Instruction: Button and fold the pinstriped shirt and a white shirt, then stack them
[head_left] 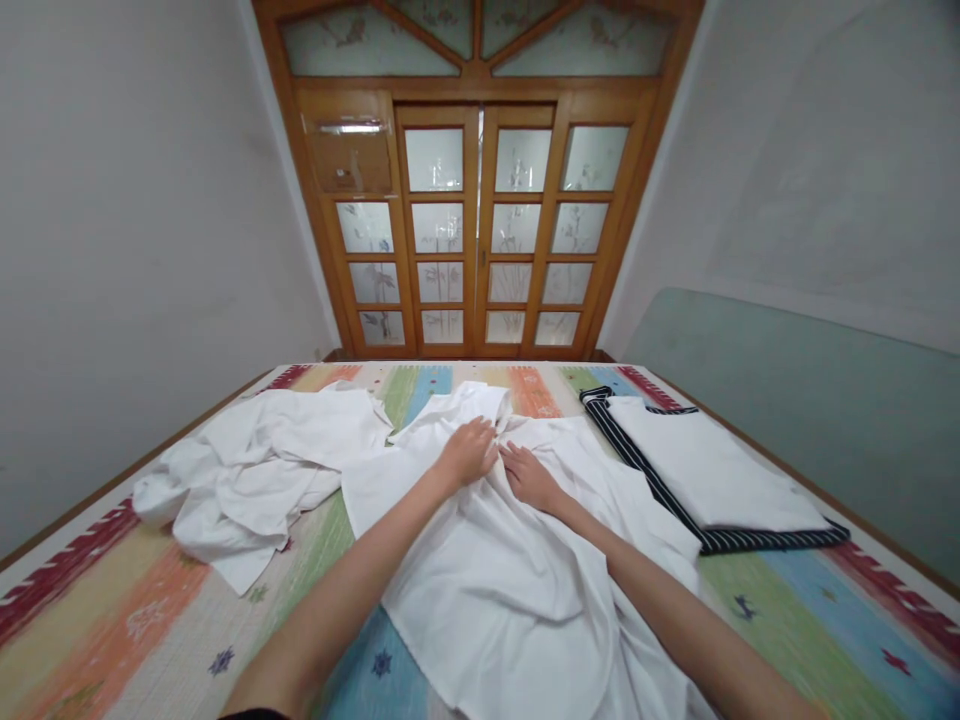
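Observation:
A white shirt [495,580] lies spread and wrinkled in front of me, its upper part toward the far side. My left hand [471,453] is closed on the cloth near the neck opening, fingers bent and pinching. Close beside it, my right hand [529,478] grips the same shirt with its fingertips together at the front. The small detail between the fingertips is too small to make out. Left of the shirt lies a crumpled white garment [277,450], touching or nearly touching its edge.
On the right, a folded white garment [712,470] sits on black-and-white striped fabric [780,538]. Everything rests on a colourful striped bed cover [187,600]. A pale green headboard-like panel [795,370] stands along the right wall. Wooden glass-paned doors [476,230] close off the far end.

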